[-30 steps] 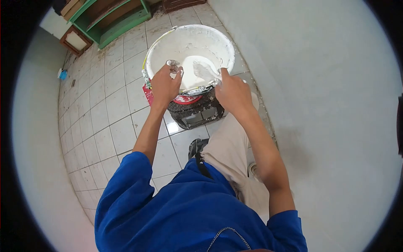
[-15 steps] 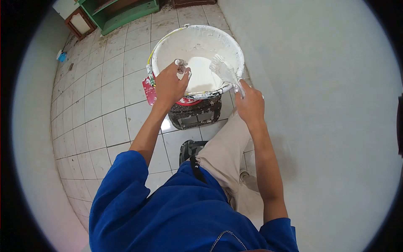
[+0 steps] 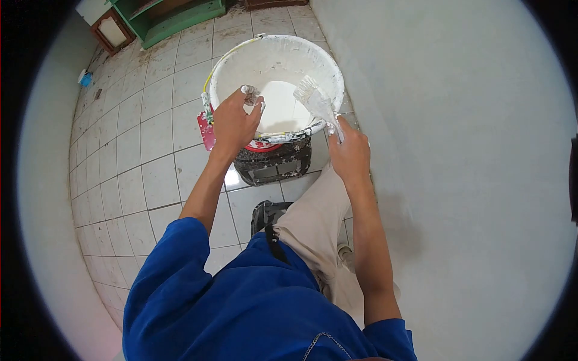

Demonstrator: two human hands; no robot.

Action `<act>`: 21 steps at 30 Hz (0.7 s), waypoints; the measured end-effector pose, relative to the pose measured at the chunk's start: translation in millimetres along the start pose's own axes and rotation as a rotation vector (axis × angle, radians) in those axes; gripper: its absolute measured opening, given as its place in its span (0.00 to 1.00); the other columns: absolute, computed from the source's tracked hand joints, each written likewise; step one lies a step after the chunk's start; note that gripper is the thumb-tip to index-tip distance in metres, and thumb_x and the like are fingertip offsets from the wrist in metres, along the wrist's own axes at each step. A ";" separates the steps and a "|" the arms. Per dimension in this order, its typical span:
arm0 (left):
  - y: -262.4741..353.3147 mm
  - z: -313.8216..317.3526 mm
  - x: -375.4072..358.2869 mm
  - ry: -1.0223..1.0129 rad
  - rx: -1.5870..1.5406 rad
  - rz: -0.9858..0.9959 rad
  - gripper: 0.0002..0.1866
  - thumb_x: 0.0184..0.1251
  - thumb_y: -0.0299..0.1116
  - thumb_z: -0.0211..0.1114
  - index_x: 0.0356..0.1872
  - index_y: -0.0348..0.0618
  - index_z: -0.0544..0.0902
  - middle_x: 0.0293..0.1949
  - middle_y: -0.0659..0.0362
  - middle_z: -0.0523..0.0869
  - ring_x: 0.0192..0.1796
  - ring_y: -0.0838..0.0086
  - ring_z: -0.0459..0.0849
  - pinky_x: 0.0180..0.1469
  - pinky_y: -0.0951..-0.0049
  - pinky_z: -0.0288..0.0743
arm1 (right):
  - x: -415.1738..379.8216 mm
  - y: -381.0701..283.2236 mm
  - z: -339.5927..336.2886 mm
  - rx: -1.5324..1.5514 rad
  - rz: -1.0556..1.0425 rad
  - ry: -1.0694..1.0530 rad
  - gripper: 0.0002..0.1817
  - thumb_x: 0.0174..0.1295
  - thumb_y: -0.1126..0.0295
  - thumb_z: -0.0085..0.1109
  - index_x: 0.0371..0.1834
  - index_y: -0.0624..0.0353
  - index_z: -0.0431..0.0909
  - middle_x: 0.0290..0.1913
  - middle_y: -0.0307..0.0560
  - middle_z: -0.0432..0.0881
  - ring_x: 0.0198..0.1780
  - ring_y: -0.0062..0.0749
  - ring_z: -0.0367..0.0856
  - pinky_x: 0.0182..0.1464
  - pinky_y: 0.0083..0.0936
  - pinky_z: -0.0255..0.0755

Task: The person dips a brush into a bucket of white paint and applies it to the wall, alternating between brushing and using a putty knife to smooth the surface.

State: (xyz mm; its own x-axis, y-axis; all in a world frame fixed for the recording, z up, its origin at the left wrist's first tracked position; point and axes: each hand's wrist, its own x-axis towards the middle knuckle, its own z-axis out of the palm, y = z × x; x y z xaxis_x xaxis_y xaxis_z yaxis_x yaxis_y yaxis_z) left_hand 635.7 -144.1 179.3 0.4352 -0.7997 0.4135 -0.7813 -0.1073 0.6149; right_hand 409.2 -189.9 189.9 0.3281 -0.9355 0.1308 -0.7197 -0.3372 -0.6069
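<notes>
A white bucket (image 3: 328, 66) of white paint (image 3: 282, 102) stands on a dark, paint-spattered stool (image 3: 283, 159). My right hand (image 3: 350, 150) grips the handle of a paintbrush (image 3: 314, 99) at the bucket's near right rim. The brush's bristles, coated in white, point up and left over the bucket's inside. Above the near left rim is my left hand (image 3: 239, 120), with its thumb and index finger apart and the other fingers partly curled. White paint covers its fingertips, and I see nothing held in it.
Close along the right runs a pale wall (image 3: 457, 150). A red, paint-marked piece (image 3: 206, 132) sits by the bucket's left side. Another black stool (image 3: 265, 213) is near my leg. Across the tiled floor (image 3: 138, 162) stand a green shelf (image 3: 180, 24) and a small blue container (image 3: 85, 78).
The whole view has shifted slightly, so the bucket appears a little further left. Both hands keep nearly the same places at the bucket, and the paintbrush stays in my right hand.
</notes>
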 end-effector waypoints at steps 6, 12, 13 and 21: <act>-1.5 2.0 0.2 -0.004 0.009 0.005 0.12 0.58 0.38 0.61 0.35 0.39 0.80 0.31 0.51 0.84 0.35 0.58 0.83 0.38 0.63 0.74 | 0.0 1.0 0.2 0.020 0.000 0.012 0.20 0.56 0.70 0.54 0.53 0.60 0.75 0.37 0.60 0.82 0.39 0.54 0.81 0.41 0.44 0.73; 1.0 0.6 0.0 -0.010 0.002 -0.011 0.11 0.58 0.37 0.61 0.34 0.39 0.80 0.31 0.51 0.85 0.35 0.58 0.83 0.38 0.63 0.74 | -0.4 1.7 -0.1 0.016 -0.002 0.005 0.20 0.56 0.69 0.54 0.53 0.59 0.75 0.36 0.59 0.82 0.39 0.54 0.81 0.40 0.45 0.73; 0.1 1.5 0.0 -0.005 0.007 -0.006 0.11 0.58 0.37 0.61 0.34 0.39 0.80 0.31 0.51 0.85 0.35 0.58 0.83 0.38 0.63 0.74 | -0.4 1.7 0.1 0.013 -0.003 0.006 0.20 0.56 0.69 0.53 0.53 0.59 0.75 0.35 0.59 0.82 0.39 0.54 0.81 0.40 0.45 0.73; -1.1 3.0 0.0 0.005 0.009 0.000 0.12 0.59 0.38 0.61 0.35 0.39 0.80 0.31 0.51 0.85 0.35 0.58 0.83 0.38 0.64 0.74 | 0.3 1.3 -0.1 0.019 0.008 0.002 0.20 0.57 0.69 0.54 0.53 0.60 0.76 0.36 0.60 0.82 0.38 0.54 0.81 0.41 0.45 0.73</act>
State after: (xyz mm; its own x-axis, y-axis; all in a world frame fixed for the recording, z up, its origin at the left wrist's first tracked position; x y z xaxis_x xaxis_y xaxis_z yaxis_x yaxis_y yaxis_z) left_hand 635.2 -145.8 176.6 0.4379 -0.7966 0.4167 -0.7850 -0.1128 0.6092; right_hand 408.3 -190.6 189.2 0.3215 -0.9383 0.1274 -0.7107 -0.3280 -0.6223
